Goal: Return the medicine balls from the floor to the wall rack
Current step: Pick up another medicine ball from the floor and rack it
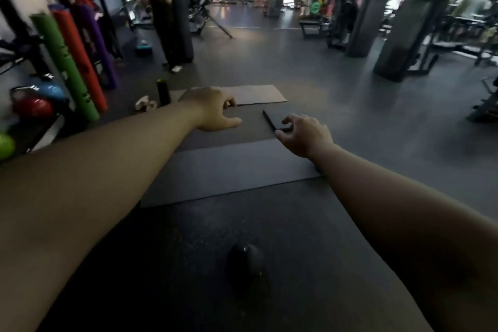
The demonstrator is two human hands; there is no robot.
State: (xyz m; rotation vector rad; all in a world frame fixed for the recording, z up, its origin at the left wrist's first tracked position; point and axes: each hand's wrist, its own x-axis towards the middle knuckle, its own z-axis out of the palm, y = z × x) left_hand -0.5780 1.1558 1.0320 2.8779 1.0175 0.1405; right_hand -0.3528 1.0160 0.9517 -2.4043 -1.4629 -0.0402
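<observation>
Your left hand (213,109) and right hand (304,135) were both stretched forward, empty, fingers loosely curled. Dark medicine ball (246,264) lay on floor below and behind them, between your forearms, about equally near both. Round, no long axis. Rack (48,127) with coloured balls was far left.

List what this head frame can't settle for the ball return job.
- Dark ball on the floor between the arms: blurred and dim, markings unreadable.
- Rack at left: cut off by the frame edge; free slots unknown. Only part of the green ball shows.
- Left hand and right hand: seen from behind, palms hidden; both look empty.
- Far gym: motion blur.
</observation>
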